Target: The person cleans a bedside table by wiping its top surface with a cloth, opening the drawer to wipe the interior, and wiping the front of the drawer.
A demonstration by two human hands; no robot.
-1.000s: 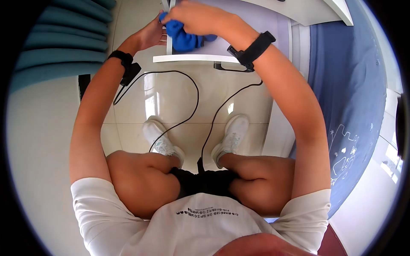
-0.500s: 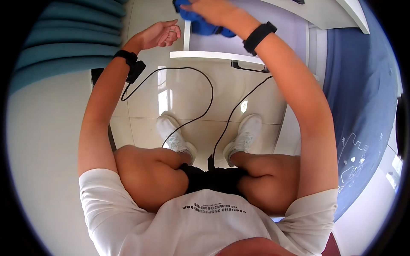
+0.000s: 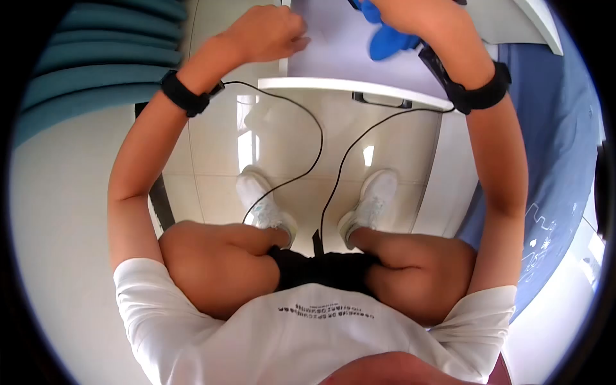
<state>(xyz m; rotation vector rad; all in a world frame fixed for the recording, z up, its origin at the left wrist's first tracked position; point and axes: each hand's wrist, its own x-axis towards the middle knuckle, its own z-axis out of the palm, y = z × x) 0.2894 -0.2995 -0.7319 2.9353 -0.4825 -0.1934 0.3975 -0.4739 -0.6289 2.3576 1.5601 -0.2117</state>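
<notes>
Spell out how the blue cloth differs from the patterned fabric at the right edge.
Colour: the blue cloth is vivid blue; the patterned fabric is duller and greyer.
Pattern: the fabric bears white line drawings; the cloth shows none in the part in view.
Size and pose: the cloth is small and bunched in the right hand; the fabric spreads broadly down the right side.
Shared: both are blue.

Pleated teal fabric (image 3: 119,54) fills the upper left; glossy cream floor tiles (image 3: 285,144) reflect light mid-frame; white-patterned blue cloth (image 3: 555,141) spans the right.
</notes>
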